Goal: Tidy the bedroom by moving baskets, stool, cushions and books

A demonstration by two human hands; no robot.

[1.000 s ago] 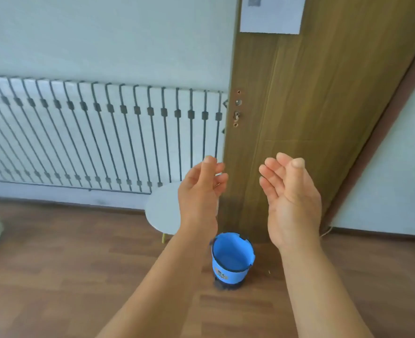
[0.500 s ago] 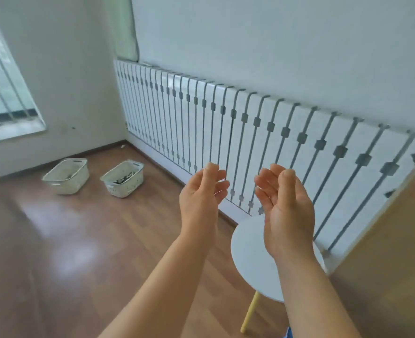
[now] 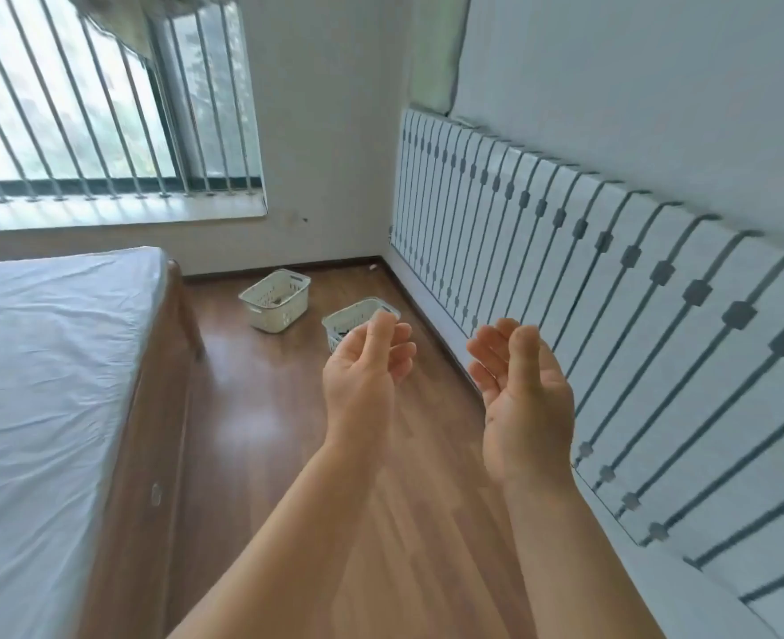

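Both hands were raised palms-in and empty, left hand (image 3: 366,380) and right hand (image 3: 521,394) with fingers loosely curled, gripping nothing. Just beyond the left fingertips sat the near basket (image 3: 357,315), partly hidden; the far basket (image 3: 275,299) stood farther ahead, left of it. Neither looked moved yet, so the task seemed barely begun; stool, cushions, books out of view. Wooden floor (image 3: 265,408) below, bed (image 3: 49,362) left, patterned wall panel (image 3: 657,292) right, barred window (image 3: 104,108) ahead.

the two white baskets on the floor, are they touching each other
Apart. The head view shows a strip of bare wooden floor between the far basket and the near basket.
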